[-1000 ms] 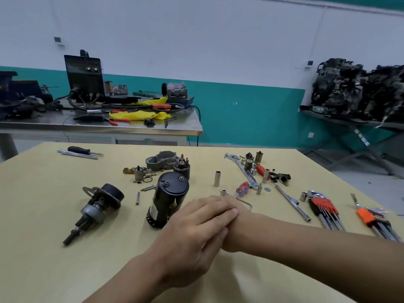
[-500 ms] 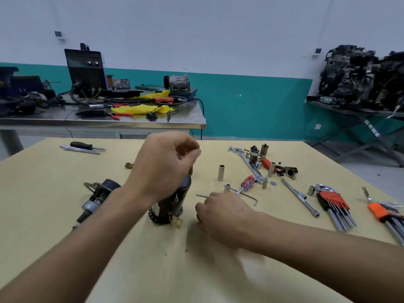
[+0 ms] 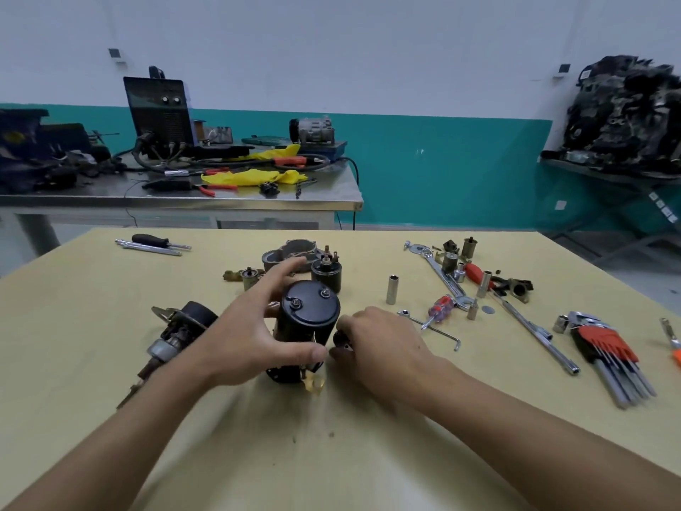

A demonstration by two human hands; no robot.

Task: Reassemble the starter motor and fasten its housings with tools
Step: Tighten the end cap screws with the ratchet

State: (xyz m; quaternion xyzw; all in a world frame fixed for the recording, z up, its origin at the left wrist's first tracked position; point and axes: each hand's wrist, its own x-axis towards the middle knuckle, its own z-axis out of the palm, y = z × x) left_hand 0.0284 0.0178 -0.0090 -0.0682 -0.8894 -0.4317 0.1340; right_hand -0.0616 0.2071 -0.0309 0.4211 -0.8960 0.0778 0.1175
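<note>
My left hand (image 3: 254, 337) spread wide, thumb against black cylindrical motor housing (image 3: 309, 322), standing on end mid pale yellow table (image 3: 73, 344); my right hand (image 3: 383, 344) curled, pinching small dark part (image 3: 341, 339) beside it.

Both bare forearms reach in from the bottom edge and meet near the middle of the counter (image 3: 73, 326). The left hand (image 3: 250, 330) is spread wide with its palm turned right, its straight fingers (image 3: 283, 274) reaching behind the black motor body (image 3: 309, 319) and its thumb laid across the front. The right hand (image 3: 379, 348) lies knuckles up, fingers curled down, pinching a small dark part (image 3: 341, 339) just beside that body.
</note>
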